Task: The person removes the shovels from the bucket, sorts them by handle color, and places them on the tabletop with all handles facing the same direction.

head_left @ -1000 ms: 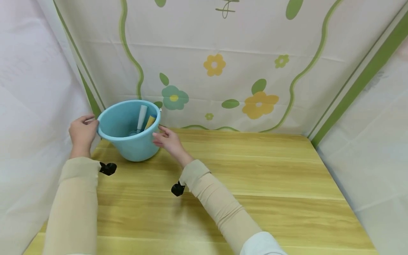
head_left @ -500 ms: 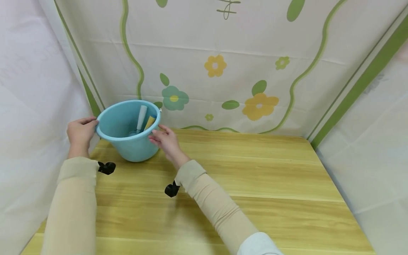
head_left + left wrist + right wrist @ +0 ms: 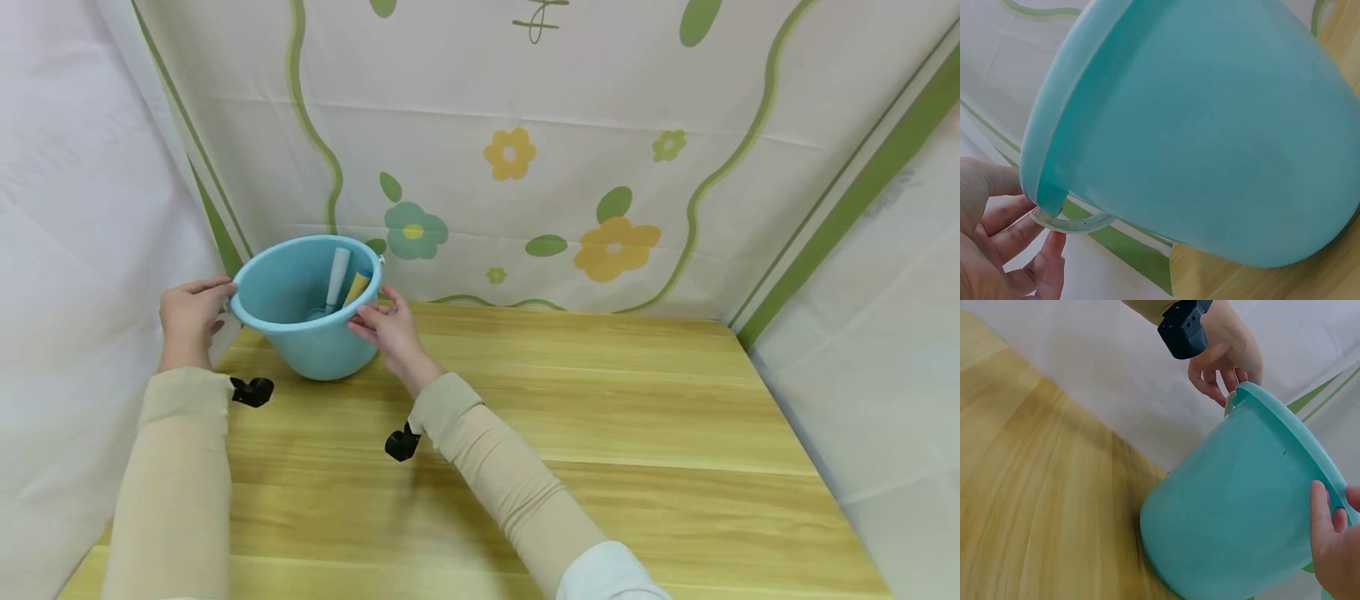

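Note:
A light blue plastic bucket (image 3: 322, 346) stands on the wooden table in the head view. My left hand (image 3: 191, 321) grips its rim at the left, by the end of the pale carrying handle (image 3: 1079, 224) seen in the left wrist view. On the opposite side, my right hand (image 3: 393, 333) pinches the rim; one finger lies along the outer wall in the right wrist view. Inside the bucket leans a tool with a pale grey-blue handle (image 3: 338, 275), its lower end partly hidden. Next to it is a yellow thing (image 3: 357, 288) whose kind I cannot tell.
The wood-grain table (image 3: 600, 417) extends right and forward of the bucket. A white cloth wall (image 3: 450, 100) with printed flowers rises behind it. Further white cloth (image 3: 75, 250) hangs close to my left hand, and another sheet (image 3: 885, 333) borders the right side.
My right hand has shifted slightly left and settled closer on the bucket's rim. My left fingers have moved a little at the left rim. The bucket stays in nearly the same place.

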Motion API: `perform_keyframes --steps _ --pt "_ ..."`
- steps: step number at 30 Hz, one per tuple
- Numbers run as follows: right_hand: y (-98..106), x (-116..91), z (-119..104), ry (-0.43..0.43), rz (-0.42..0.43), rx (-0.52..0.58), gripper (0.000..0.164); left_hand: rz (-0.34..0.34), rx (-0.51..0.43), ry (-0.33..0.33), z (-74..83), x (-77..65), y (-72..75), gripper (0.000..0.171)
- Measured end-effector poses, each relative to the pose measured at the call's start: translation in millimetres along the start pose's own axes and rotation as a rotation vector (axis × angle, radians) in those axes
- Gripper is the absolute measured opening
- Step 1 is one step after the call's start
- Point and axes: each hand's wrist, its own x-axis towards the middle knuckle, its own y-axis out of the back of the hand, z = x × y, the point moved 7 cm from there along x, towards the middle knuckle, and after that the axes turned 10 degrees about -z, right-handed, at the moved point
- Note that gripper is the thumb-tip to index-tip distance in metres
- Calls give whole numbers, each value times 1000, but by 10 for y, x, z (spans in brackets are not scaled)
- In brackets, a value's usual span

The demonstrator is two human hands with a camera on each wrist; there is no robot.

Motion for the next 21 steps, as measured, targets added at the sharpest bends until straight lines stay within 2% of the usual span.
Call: perform_keyframes --steps 3,6,11,21 --pt "-15 16 -4 -2 -3 21 67 -10 -70 13 -16 14 -3 3" --pt "-36 24 -11 0 -5 21 67 -11 -108 30 -35 26 -4 6" --pt "-41 21 -13 -1 11 15 64 -5 -122 57 -58 25 -8 4" --pt "-10 34 -44 -6 18 4 59 -11 -148 60 -55 11 -41 10"
